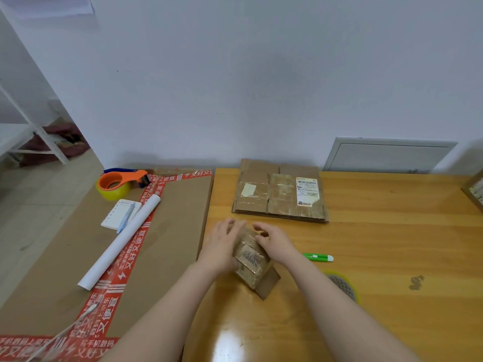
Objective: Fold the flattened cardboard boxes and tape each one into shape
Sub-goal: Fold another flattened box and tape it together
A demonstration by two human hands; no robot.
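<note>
both hands on a small cardboard box (252, 259) near the middle of the wooden table (392, 244). left hand (222, 246) wraps the box's left side, fingers curled over its far top edge. right hand (274, 241) presses on the right side and top, fingers bent over the far end. so both are clamped on the same box, one each side, close together but not touching each other. box is partly folded up, tilted, old clear tape and a worn label on its top face, one brown flap (268, 284) sticking out toward the camera at the near right.

flattened box stack (281, 190) lies flat further back on the table, near the wall, with a white shipping label on its right part. well apart from the hands.

green utility knife (318, 257) lies on the table just right of the right wrist.

left of the table, a big brown carton (170, 231) with red printed tape. on it: orange tape dispenser (121, 182) with a yellow roll at the far corner, a notepad (120, 214) with a pen (126, 216) on it, a white paper roll (120, 242) lying diagonally.
</note>
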